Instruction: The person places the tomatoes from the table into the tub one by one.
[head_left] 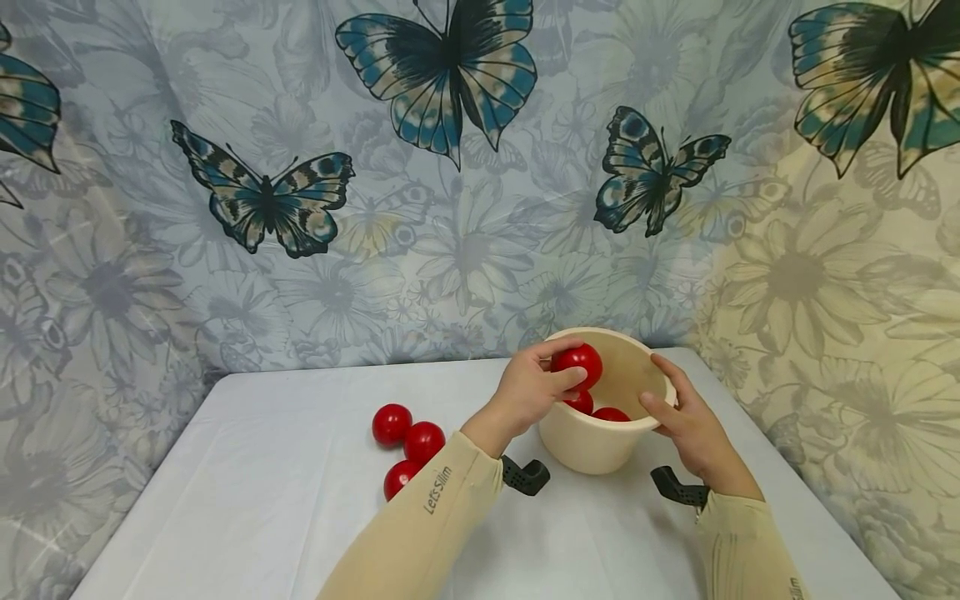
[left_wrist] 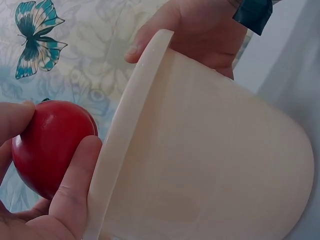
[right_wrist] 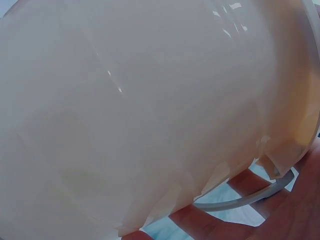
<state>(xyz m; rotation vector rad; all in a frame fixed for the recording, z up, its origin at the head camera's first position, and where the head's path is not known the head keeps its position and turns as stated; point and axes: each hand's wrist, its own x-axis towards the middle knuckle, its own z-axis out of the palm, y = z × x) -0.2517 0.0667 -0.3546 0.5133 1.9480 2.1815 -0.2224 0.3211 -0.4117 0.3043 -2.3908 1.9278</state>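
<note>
- Red, glossy ball, pinched in the left hand
- Smooth cream bucket, gripped by the right hand
- Curved handle, showing only from the right wrist

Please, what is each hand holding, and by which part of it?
The left hand pinches a red ball by its sides; the right hand grips the cream bucket at the right side of its rim.

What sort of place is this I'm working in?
Likely an indoor recording booth, though the wider room is out of view: a butterfly-print backdrop behind and beside a plain white table, plus black wrist-worn devices.
</note>
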